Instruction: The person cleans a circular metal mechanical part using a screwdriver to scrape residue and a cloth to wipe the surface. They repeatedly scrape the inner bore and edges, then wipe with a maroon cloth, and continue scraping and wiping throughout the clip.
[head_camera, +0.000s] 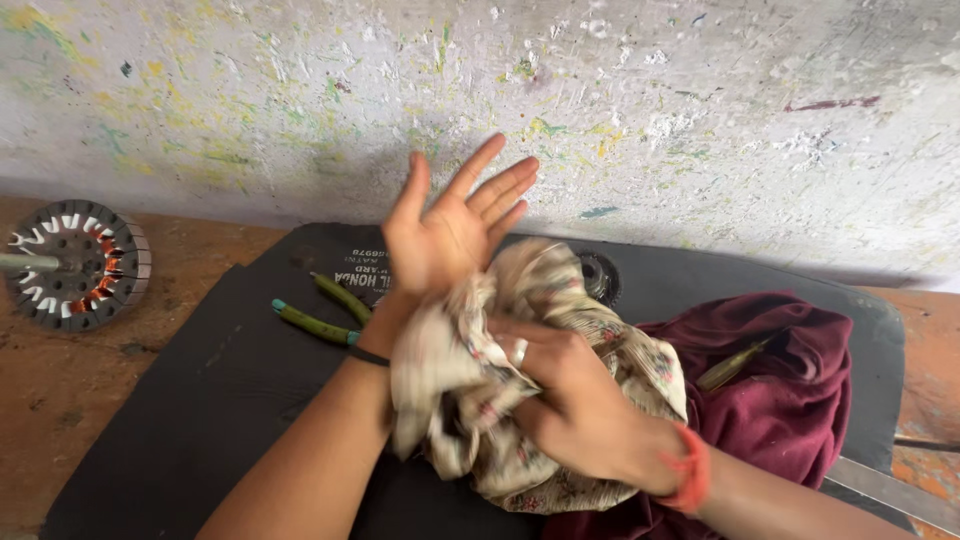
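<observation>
A repair workshop: motor stator (78, 264), pliers (322, 312), paint-spattered wall (700, 120).

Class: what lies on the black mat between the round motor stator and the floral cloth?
Green-handled pliers lie there, shown in the head view.

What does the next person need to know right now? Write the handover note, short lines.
Left hand: open, palm up, fingers spread, raised over the black mat; holds nothing.
Right hand: grip closed on the floral cloth, pressing it against the left wrist.
Cloth: bunched, hanging around the left wrist and over the right hand.
Nearby: green-handled pliers on the mat left of the hands; maroon cloth heaped on the right; a wound stator on the floor at far left.
Done or left: wiping looks under way; how clean the left hand is cannot be told.
</observation>
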